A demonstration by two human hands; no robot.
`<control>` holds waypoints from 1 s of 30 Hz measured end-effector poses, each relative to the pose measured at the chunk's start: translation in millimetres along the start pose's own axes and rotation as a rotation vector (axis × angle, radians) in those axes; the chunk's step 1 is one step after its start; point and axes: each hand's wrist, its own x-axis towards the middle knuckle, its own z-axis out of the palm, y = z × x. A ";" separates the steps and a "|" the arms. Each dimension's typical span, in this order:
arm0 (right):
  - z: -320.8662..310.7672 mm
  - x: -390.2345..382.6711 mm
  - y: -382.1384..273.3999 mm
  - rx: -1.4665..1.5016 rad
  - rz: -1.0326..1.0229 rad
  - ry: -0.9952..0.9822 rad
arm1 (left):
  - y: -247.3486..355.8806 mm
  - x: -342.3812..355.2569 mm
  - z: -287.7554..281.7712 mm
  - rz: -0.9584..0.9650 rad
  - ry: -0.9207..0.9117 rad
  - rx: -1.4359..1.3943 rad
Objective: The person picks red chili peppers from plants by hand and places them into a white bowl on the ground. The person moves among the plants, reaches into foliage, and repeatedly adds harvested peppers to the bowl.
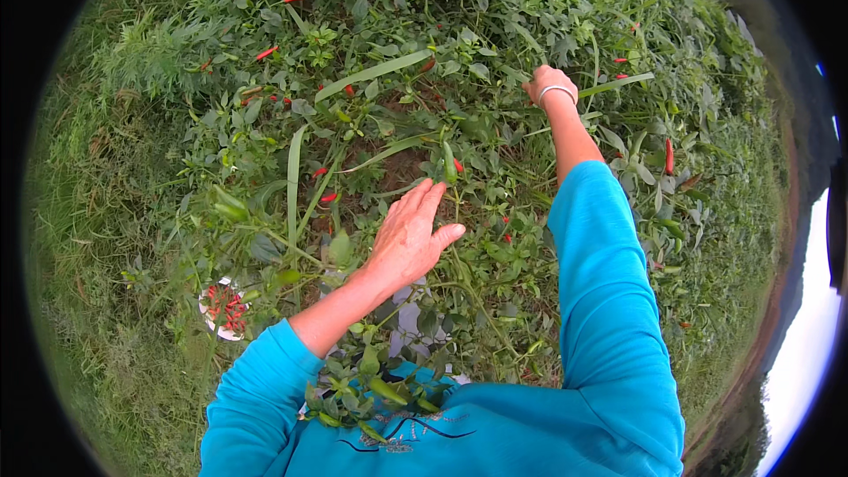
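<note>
My left hand [408, 231] is open over the chili plants, its fingers stretched out together and the thumb apart. Just beyond its fingertips hangs a green chili pepper [450, 164], with a red chili pepper [458, 165] partly behind it. My right hand [549, 85], with a pale bracelet [557, 90] at the wrist, reaches farther out to the right among the leaves. Its fingers are curled, and the foliage hides what they hold, if anything. A long grass blade [623, 83] shows close beside that wrist.
A white container [209, 312] with picked red chilies [229, 307] stands in the grass at the lower left. More red chilies [267, 53] hang on the plants around. Chili branches [349, 402] lean against my blue top. Long grass blades [294, 181] cross between the plants.
</note>
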 end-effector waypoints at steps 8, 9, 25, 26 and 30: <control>51.4 25.0 5.9 -0.290 -0.051 -0.134 | -24.8 -5.8 3.6 -0.149 -0.008 -0.147; 55.4 26.3 8.7 -0.308 -0.064 -0.153 | -26.6 -5.5 4.1 -0.146 0.000 -0.149; 83.6 19.8 70.6 0.044 -0.253 -0.319 | -38.0 5.7 13.2 -0.177 0.009 -0.193; 88.0 18.3 70.1 0.182 -0.173 -0.406 | -38.9 4.9 13.7 -0.192 0.000 -0.203; 99.9 8.8 65.2 0.343 -0.200 -0.299 | -42.5 2.5 14.0 -0.200 0.003 -0.220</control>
